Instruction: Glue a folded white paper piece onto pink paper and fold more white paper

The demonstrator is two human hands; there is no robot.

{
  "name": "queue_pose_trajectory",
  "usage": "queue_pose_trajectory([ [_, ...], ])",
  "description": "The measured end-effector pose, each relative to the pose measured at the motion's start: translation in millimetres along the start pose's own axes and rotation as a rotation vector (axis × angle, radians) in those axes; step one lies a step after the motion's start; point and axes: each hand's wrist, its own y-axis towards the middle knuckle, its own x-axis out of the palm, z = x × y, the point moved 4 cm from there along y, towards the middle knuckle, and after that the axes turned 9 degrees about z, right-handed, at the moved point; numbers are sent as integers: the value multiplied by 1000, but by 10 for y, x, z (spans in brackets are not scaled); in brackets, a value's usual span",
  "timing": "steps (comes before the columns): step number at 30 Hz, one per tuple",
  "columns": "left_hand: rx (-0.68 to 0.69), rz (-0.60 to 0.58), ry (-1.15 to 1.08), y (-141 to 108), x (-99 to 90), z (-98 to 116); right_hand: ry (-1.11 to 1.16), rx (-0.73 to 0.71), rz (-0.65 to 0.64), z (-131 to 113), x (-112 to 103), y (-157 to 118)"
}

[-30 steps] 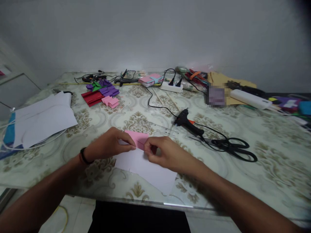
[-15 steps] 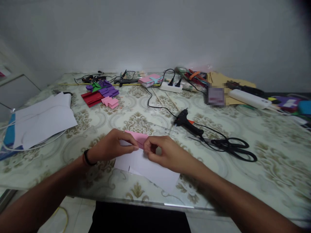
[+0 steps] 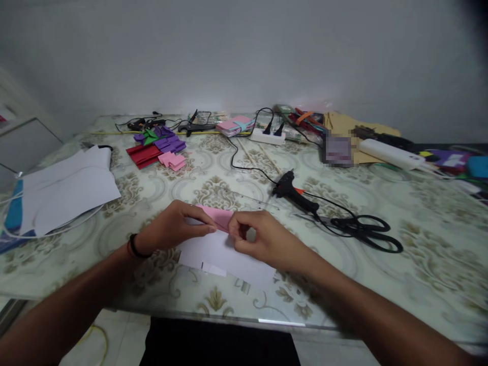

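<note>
A pink paper (image 3: 217, 216) lies over white paper (image 3: 213, 249) near the table's front. My left hand (image 3: 175, 226) pinches the pink paper at its left side, thumb and forefinger pressed together. At its right side my right hand (image 3: 259, 236) grips the same paper between thumb and fingers. Part of the pink paper is hidden behind the fingers. Below the white paper's lower edge shows a small white strip (image 3: 214, 269).
Right of my hands lie a black glue gun (image 3: 295, 193) and black-handled scissors (image 3: 362, 231). White sheets (image 3: 72, 188) are at the left. Folded coloured papers (image 3: 156, 147) and a power strip (image 3: 268, 136) sit farther back.
My right hand has shifted slightly right along the pink paper. The white paper's lower right part shows less, and more of the small strip is visible.
</note>
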Motion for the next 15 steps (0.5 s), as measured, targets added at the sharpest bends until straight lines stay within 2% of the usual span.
queue_pose_trajectory([
  [9, -50, 147, 49, 115, -429, -104, 15, 48, 61, 85, -217, 58],
  [15, -31, 282, 86, 148, -684, -190, -34, 32, 150, 176, -512, 92],
])
